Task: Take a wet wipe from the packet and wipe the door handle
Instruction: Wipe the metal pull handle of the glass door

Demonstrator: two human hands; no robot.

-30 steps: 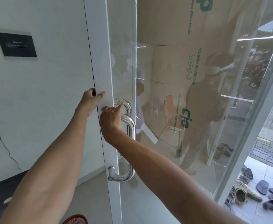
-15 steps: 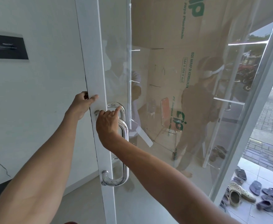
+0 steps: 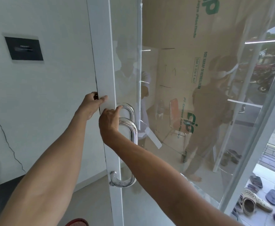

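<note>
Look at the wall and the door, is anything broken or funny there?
Yes. A thin dark crack zigzags down the white wall on the left. A loose white strip hangs slanted behind the glass beside the door handle. No wet wipe shows in the right hand on the handle.

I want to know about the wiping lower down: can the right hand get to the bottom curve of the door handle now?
Probably yes. The right hand is at the top of the door handle, and nothing blocks the bar down to its lower curve.
</note>
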